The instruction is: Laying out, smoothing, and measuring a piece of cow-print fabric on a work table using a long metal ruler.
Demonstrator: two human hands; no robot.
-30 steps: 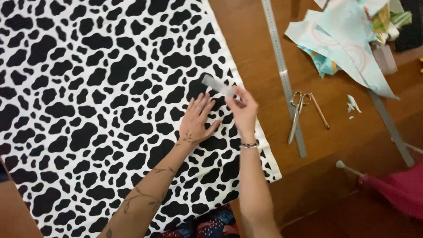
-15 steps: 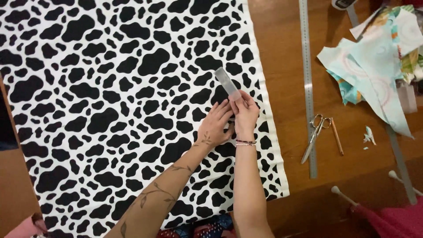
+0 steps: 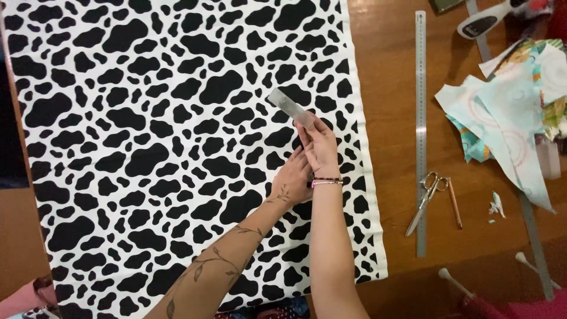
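Fabric (image 3: 177,147) cow-print, spread on table (image 3: 390,88) | right hand (image 3: 321,147) pinching small clear ruler (image 3: 289,107), now nearer 12 o'clock | left hand (image 3: 293,180) flat, open, pressing cloth | measuring spot shifted.

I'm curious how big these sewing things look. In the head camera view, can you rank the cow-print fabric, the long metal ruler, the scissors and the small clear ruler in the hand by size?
Largest to smallest, as seen:
1. cow-print fabric
2. long metal ruler
3. scissors
4. small clear ruler, held in the right hand

The last two look close in length, and the hand-held one may be nearer the camera, so that order is unsure.
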